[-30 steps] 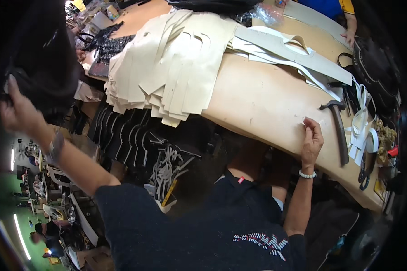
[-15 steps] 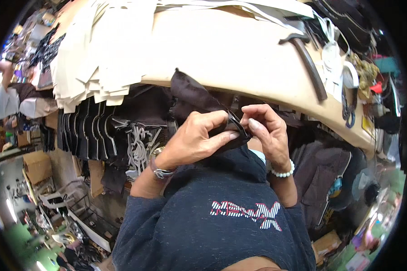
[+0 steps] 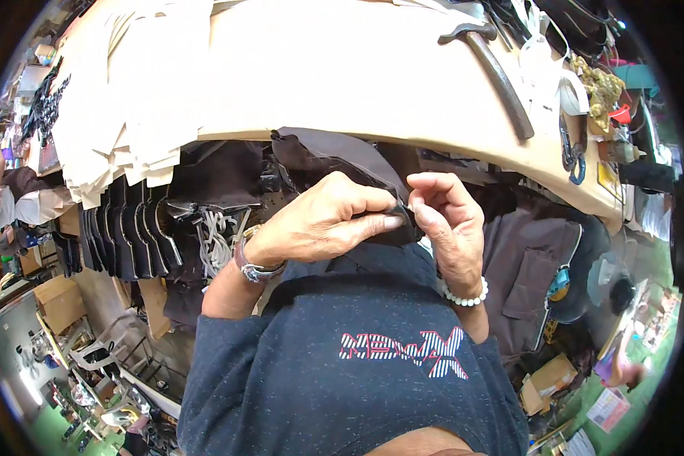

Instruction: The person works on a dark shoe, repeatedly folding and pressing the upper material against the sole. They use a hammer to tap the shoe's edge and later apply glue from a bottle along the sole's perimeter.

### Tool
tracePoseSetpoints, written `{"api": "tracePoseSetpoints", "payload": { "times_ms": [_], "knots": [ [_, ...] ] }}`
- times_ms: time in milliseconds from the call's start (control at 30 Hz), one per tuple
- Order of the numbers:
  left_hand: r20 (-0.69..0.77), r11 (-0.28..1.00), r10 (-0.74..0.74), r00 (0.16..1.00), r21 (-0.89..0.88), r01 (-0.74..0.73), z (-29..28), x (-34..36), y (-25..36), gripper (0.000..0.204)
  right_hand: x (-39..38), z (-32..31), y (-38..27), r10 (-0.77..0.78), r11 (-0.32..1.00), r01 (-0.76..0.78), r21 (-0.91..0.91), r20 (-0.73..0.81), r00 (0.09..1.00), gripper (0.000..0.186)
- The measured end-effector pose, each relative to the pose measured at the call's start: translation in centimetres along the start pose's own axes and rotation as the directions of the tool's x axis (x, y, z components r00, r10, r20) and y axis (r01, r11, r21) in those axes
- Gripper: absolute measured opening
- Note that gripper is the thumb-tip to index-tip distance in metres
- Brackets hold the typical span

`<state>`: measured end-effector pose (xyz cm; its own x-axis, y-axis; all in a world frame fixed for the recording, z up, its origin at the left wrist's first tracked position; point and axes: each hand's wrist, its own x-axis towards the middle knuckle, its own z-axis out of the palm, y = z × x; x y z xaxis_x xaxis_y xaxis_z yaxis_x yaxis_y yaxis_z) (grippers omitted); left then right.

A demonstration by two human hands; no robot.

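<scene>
My left hand [image 3: 327,220] pinches a dark brown fabric piece [image 3: 319,152] between thumb and fingers, just below the near edge of the pale worktable [image 3: 327,83]. My right hand [image 3: 444,220] is at the piece's right edge, fingers curled and thumb close to the index finger, gripping that edge. The piece stands up in a folded shape toward the table; what exactly lies between my fingertips is too small to make out.
Cream cut sheets [image 3: 121,152] overhang the table's left. A hammer [image 3: 501,83], scissors [image 3: 574,152] and white strips [image 3: 543,53] lie at its right. Below are dark curved panels [image 3: 129,228], strip bundles [image 3: 213,247] and a dark bag [image 3: 524,281]. A person [image 3: 0,197] is at far left.
Since a second ago my left hand has brought the dark piece from the far left to the middle, and my right hand has come off the table onto it. The view has shifted.
</scene>
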<state>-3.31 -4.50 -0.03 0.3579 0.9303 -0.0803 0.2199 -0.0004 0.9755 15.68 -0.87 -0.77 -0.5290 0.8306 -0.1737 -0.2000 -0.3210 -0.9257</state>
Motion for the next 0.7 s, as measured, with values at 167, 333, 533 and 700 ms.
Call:
{"api": "tracePoseSetpoints", "payload": {
  "times_ms": [167,333,533,700],
  "knots": [
    [0.01,0.999,-0.035,0.999,-0.03,0.035,0.0,0.4,-0.2,0.014,-0.6,-0.8,0.4,-0.144,0.968,0.145,-0.205,0.018,0.989,0.041],
    [0.015,0.996,-0.009,1.0,0.092,0.007,0.3,0.9,-0.5,0.013,-0.4,-1.4,-0.1,-0.159,0.882,0.166,-0.44,0.054,0.986,0.052],
    [0.008,0.972,0.096,0.995,0.213,-0.096,0.4,1.1,-1.4,0.009,0.0,-1.4,0.1,-0.11,0.856,0.129,-0.5,0.067,0.992,0.054],
    [-0.066,0.974,0.182,0.981,0.152,-0.17,0.4,1.2,-1.5,0.007,-0.2,-3.4,3.4,-0.009,0.639,0.079,-0.765,0.095,0.995,0.063]
  ]
}}
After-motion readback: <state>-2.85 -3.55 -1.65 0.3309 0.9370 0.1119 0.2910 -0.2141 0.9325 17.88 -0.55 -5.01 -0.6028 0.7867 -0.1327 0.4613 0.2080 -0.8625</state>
